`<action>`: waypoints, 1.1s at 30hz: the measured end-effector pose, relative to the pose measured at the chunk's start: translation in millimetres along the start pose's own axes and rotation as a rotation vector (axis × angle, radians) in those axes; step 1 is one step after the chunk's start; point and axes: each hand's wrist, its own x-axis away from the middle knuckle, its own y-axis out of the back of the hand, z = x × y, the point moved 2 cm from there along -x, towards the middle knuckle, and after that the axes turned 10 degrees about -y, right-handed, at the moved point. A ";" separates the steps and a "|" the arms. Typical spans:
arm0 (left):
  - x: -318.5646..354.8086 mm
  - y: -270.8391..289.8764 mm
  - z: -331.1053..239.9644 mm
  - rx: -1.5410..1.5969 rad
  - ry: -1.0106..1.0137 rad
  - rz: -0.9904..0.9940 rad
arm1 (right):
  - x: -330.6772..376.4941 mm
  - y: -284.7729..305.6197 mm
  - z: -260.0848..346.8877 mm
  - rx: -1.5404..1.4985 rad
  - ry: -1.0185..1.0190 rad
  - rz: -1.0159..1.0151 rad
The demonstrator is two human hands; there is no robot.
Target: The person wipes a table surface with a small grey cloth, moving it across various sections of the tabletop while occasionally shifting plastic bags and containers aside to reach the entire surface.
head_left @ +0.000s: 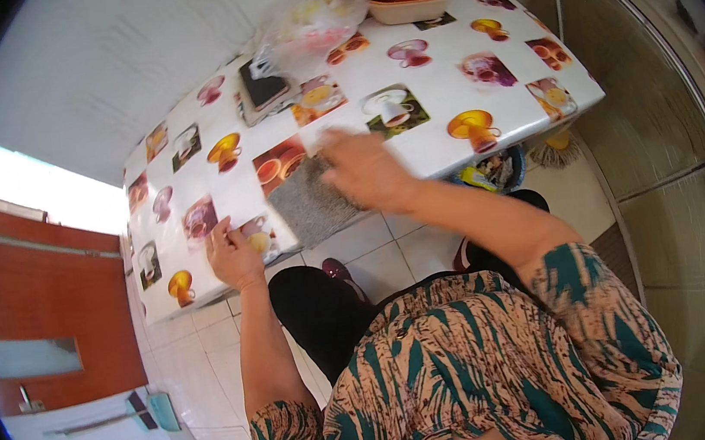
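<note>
One gray cloth (pixel 311 203), surface's (pixel 434 93) near edge
Around it, right hand (pixel 367 170) blurs at two o'clock, left hand (pixel 235 257) half-curls at eight, either grip's hold unclear; phone (pixel 262 87) eleven, bag (pixel 305 34) twelve, tub (pixel 409 10) one.

Count: 1 left hand (pixel 235 255), 1 right hand (pixel 366 171), 1 grey cloth (pixel 305 199), 1 printed tablecloth (pixel 441 84).
Rest: 1 phone (pixel 264 88), 1 cream tub (pixel 411 11), 1 waste bin (pixel 517 168), 1 teal dustpan (pixel 164 413).

Right hand (pixel 367 170) blurred, at grey cloth (pixel 309 201) overhanging table's near edge; left hand (pixel 235 255) on cup-print tablecloth (pixel 439 80).
</note>
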 end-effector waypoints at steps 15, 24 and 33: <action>-10.7 10.6 -76.3 0.227 -0.248 0.096 | 49.2 61.9 -114.1 0.531 -0.413 -0.270; 8.8 -10.2 -111.5 0.051 -0.383 0.443 | 49.8 69.2 -104.6 0.481 -0.374 -0.221; -15.6 53.8 115.9 -0.420 0.128 0.406 | 50.8 72.4 -106.7 0.528 -0.363 -0.169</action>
